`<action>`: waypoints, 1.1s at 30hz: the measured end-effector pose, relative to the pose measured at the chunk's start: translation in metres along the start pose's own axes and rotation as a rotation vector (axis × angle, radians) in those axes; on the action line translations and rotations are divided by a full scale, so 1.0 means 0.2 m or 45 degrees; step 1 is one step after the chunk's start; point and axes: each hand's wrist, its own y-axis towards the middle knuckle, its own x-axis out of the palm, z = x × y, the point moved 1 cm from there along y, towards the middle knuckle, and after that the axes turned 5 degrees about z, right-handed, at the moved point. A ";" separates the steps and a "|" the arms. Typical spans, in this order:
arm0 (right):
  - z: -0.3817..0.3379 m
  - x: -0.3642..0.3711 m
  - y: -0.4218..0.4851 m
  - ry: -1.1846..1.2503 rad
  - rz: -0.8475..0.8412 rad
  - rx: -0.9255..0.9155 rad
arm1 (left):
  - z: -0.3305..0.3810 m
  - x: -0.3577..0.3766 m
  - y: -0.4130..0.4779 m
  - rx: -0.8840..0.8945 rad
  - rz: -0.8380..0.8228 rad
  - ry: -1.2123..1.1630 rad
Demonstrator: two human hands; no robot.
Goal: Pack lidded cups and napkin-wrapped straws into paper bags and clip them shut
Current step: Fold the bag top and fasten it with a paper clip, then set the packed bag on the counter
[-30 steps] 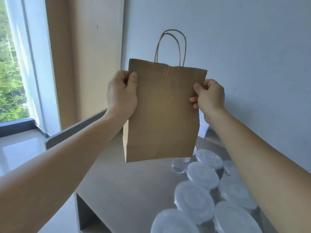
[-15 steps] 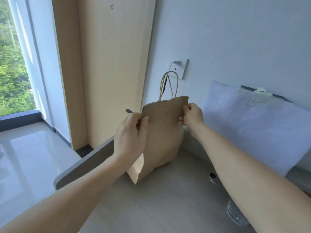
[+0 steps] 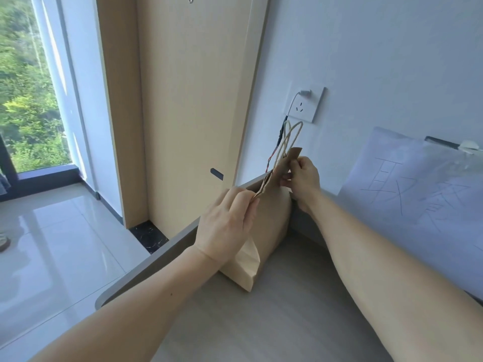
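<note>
Tabletop [image 3: 287, 322] now bears the lowered paper bag [image 3: 271, 220]; left hand [image 3: 224, 223], right hand [image 3: 304, 178] both pinch its top.

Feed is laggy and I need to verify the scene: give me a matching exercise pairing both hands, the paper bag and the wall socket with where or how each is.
Things:
1. left hand
2. right hand
3. paper bag
4. wall socket

States:
A. rests on the table
B. pinches the bag's near top corner
C. has a white plug in it
D. holds the bag's far top corner, by the handles

Pairs: 1-B; 2-D; 3-A; 4-C
</note>
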 end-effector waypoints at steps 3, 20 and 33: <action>0.04 -0.01 -0.01 -0.019 0.019 0.046 | -0.04 0.00 -0.01 0.012 -0.048 0.008; -0.14 -0.49 -0.44 -0.702 -0.247 0.016 | 0.14 -0.02 0.02 -0.301 -0.277 0.306; -0.42 -1.84 -1.43 -1.303 -0.203 -0.019 | 1.59 0.00 -0.01 0.044 -1.147 0.143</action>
